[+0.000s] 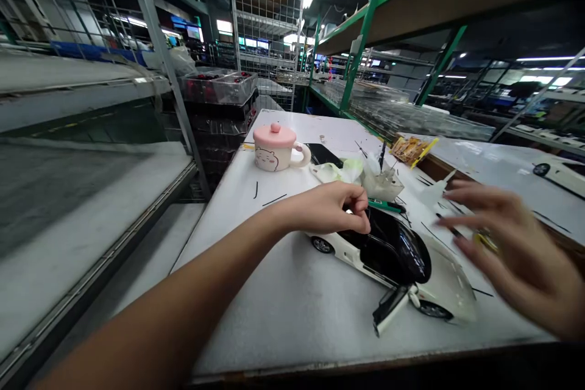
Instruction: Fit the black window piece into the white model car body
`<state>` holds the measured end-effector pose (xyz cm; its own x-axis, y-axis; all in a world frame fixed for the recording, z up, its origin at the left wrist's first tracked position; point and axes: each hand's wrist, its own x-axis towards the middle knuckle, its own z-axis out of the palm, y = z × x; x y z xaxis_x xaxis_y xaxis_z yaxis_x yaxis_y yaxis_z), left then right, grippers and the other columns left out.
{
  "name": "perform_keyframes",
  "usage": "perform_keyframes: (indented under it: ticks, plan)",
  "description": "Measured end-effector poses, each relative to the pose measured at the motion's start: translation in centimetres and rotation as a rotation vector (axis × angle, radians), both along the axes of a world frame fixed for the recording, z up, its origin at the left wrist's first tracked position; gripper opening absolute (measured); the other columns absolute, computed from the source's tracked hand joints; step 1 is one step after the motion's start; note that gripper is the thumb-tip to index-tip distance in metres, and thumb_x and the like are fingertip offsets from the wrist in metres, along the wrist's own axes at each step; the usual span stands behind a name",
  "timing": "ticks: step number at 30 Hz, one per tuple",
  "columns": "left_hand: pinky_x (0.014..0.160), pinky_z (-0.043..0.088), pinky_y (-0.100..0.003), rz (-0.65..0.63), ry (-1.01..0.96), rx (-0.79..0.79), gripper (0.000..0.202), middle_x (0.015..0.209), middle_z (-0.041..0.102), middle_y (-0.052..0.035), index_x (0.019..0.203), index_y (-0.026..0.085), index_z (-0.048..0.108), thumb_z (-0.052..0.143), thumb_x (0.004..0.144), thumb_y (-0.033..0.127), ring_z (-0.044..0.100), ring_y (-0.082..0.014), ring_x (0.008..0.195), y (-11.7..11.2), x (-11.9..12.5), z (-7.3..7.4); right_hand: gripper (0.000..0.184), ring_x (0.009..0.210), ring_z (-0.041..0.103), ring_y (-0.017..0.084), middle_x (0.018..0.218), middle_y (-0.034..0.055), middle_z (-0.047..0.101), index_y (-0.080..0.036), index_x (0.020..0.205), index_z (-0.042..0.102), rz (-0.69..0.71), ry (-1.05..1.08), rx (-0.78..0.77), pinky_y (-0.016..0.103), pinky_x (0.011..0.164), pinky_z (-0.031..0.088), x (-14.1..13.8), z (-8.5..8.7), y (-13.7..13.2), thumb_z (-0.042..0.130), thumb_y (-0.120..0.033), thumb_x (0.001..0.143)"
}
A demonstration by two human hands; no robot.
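My left hand (331,210) curls over the near edge of a white model sports car (450,274), its fingertips pressed at the car's glossy black top. The car lies tilted on the white foam-covered table (260,311), with a black-and-white door (390,308) hanging open at the near side. My right hand (514,250) is blurred above the table, right of the car. A thin black strip (450,225) shows at its fingertips, but the blur hides whether the hand grips it.
A pink-lidded mug (276,147), a black phone (324,154), a plastic pouch (382,184) and a green-handled tool (386,206) stand beyond the car. Loose black strips (274,199) lie about. Another white model car (560,173) sits at right; shelving and stacked trays (219,116) surround the table.
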<state>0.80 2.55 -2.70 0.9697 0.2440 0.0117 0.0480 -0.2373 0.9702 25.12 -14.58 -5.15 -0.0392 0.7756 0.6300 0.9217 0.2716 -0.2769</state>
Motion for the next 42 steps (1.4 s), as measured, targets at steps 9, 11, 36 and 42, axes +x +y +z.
perform_keyframes:
  ticks: [9,11,36,42]
  plan:
    - [0.074,0.043,-0.026,-0.007,0.010,0.055,0.025,0.074,0.055,0.0050,0.072,0.020,0.036,0.060,0.077,0.015,0.060,-0.0138,0.082,0.0,0.0,0.1,0.033,0.148,0.016,0.037,0.161,0.0031,0.028,-0.025,0.117,0.070,0.228,-0.656,-0.116,0.063,0.102,0.047,-6.5,-0.2,0.5,0.046,-0.023,0.095]
    - [0.073,0.043,-0.026,-0.002,0.013,0.058,0.025,0.073,0.054,0.0053,0.072,0.020,0.037,0.061,0.076,0.015,0.060,-0.0136,0.081,0.0,0.0,0.0,0.032,0.148,0.019,0.036,0.160,0.0015,0.029,-0.026,0.113,0.072,0.216,-0.643,-0.109,0.061,0.103,0.047,-6.5,-0.2,0.5,0.045,-0.022,0.095]
    - [0.073,0.034,-0.027,0.075,0.022,0.071,0.028,0.076,0.060,0.0046,0.072,0.021,0.033,0.060,0.078,0.012,0.045,-0.0119,0.077,-0.6,-0.2,0.8,0.087,0.132,0.052,0.032,0.152,0.0155,0.041,-0.019,0.156,0.016,-0.109,-0.314,-0.257,0.041,0.098,0.056,0.0,-5.8,-4.8,0.061,-0.050,0.089]
    - [0.070,0.033,-0.025,0.093,0.037,0.086,0.030,0.074,0.057,0.0051,0.073,0.021,0.031,0.058,0.079,0.011,0.044,-0.0114,0.076,-1.0,-0.1,1.1,0.100,0.137,0.046,0.033,0.155,0.0145,0.038,-0.024,0.157,0.009,-0.061,-0.155,-0.371,0.045,0.107,0.048,1.0,-6.7,-3.6,0.069,-0.049,0.082]
